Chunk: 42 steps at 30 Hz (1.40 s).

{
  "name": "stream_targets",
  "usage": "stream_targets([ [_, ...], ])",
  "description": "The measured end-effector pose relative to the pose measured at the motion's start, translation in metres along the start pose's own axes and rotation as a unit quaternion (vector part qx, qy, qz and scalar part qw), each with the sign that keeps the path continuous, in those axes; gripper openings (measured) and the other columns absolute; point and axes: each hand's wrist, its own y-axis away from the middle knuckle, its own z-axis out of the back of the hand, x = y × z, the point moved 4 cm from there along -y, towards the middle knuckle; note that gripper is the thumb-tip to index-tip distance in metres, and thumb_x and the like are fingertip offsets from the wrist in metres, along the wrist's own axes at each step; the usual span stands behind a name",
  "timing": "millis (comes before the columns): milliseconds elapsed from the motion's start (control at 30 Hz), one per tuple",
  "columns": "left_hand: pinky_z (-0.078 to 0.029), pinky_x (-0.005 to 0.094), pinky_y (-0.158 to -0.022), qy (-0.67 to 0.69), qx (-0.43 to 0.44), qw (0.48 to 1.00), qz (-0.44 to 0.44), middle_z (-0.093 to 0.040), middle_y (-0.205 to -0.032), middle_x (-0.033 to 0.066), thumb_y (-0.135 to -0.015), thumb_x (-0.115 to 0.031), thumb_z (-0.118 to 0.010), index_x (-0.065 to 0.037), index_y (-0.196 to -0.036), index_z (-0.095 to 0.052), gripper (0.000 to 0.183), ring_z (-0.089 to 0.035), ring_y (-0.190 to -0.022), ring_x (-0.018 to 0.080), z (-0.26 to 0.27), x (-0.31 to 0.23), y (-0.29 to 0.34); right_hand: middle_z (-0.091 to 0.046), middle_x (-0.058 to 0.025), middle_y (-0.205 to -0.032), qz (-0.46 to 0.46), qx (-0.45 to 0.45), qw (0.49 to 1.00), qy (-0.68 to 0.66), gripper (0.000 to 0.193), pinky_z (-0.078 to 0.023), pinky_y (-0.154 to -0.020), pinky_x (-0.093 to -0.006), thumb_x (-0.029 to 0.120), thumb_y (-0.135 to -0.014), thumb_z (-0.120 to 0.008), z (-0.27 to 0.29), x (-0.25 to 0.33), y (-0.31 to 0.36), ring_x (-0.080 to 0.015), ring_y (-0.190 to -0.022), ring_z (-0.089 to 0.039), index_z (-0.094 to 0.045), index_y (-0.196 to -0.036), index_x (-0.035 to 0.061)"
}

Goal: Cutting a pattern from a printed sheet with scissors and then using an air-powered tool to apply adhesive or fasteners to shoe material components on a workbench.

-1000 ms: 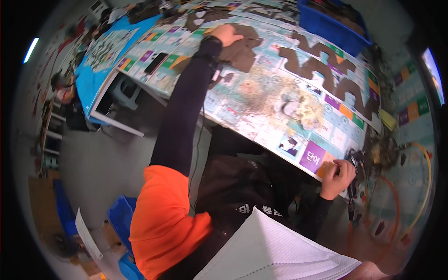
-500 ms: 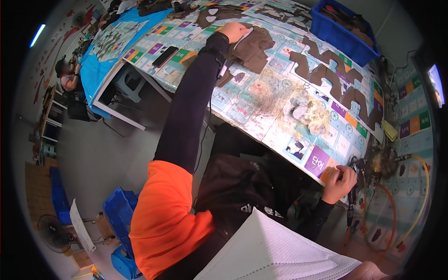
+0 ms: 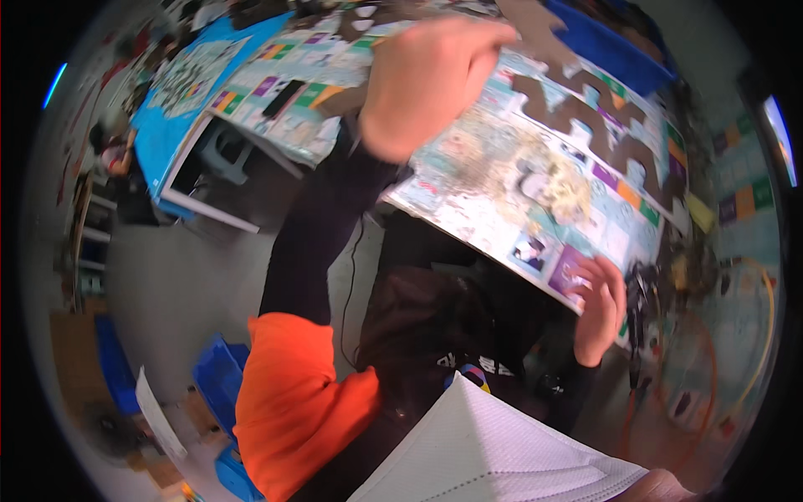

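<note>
My left hand (image 3: 431,88) is raised over the table's far side, blurred, its fingers pinched together. From its fingertips a flat brown cut piece (image 3: 539,32) reaches toward the upper right, and the fingers appear closed on its edge. Part of another brown piece (image 3: 341,102) shows on the table beside my left wrist. More brown curved pieces (image 3: 577,117) lie in rows on a white sheet at the right. My right hand (image 3: 598,309) holds nothing and has its fingers apart, over the table's front right edge near a purple printed square (image 3: 569,269).
A phone (image 3: 283,99) lies at the left of the table. A blue crate (image 3: 615,50) with brown material stands at the far right. Dried yellowish residue (image 3: 560,199) marks the tabletop (image 3: 452,213). A black tool (image 3: 639,301) and a yellow hose (image 3: 765,314) hang right of my right hand.
My left hand has risen toward me from the stack of brown pieces, which has left its spot, with a brown piece at the fingertips. My right hand has moved up slightly and its curled fingers have spread.
</note>
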Motion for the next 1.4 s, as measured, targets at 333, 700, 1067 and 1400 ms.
stream_targets([
  [333,-0.052,0.0394,-0.081,0.329,0.250,0.909,0.063,-0.064,-0.094,0.0122,-0.063,0.012,-0.067,-0.008,-0.111,-0.072,0.053,-0.063,-0.095,0.0314,-0.030,-0.073,0.134,-0.066,-0.0066,-0.086,-0.135,-0.046,0.988,-0.064,0.016,-0.045,-0.047,-0.0192,0.011,-0.097,-0.055,-0.022,-0.006,-0.009,-0.0100,-0.060,-0.060,-0.056,-0.110,0.0017],
  [700,-0.047,0.0378,-0.091,0.200,0.293,0.935,0.002,-0.062,-0.117,0.0118,-0.078,0.002,-0.064,-0.013,-0.123,-0.068,0.047,-0.056,-0.102,0.0299,-0.124,-0.042,0.126,-0.068,-0.0085,-0.072,-0.196,-0.065,0.950,0.233,0.024,-0.043,-0.048,-0.0223,0.018,-0.098,-0.052,0.012,-0.018,-0.082,-0.0112,-0.055,-0.062,-0.061,-0.099,-0.0048],
  [1067,-0.048,0.0397,-0.086,0.020,0.247,0.967,-0.065,-0.060,-0.109,0.0059,-0.080,-0.003,-0.065,-0.014,-0.120,-0.068,0.043,-0.056,-0.099,0.0275,-0.132,-0.051,0.124,-0.062,-0.0263,-0.066,-0.046,-0.051,0.840,0.539,0.035,-0.052,-0.073,-0.0490,0.023,-0.088,-0.056,0.025,-0.036,-0.125,-0.0443,-0.070,-0.064,-0.065,-0.070,-0.0055],
  [1400,-0.047,0.0376,-0.087,0.021,0.221,0.975,0.026,-0.054,-0.104,0.0085,-0.079,-0.009,-0.056,-0.006,-0.118,-0.061,0.039,-0.052,-0.105,0.0255,-0.134,-0.070,0.148,-0.066,-0.0256,-0.084,0.035,-0.088,0.752,0.652,0.030,-0.050,-0.069,-0.0461,0.026,-0.091,-0.067,0.053,0.001,-0.077,-0.0458,-0.081,-0.063,-0.058,-0.101,-0.0012],
])
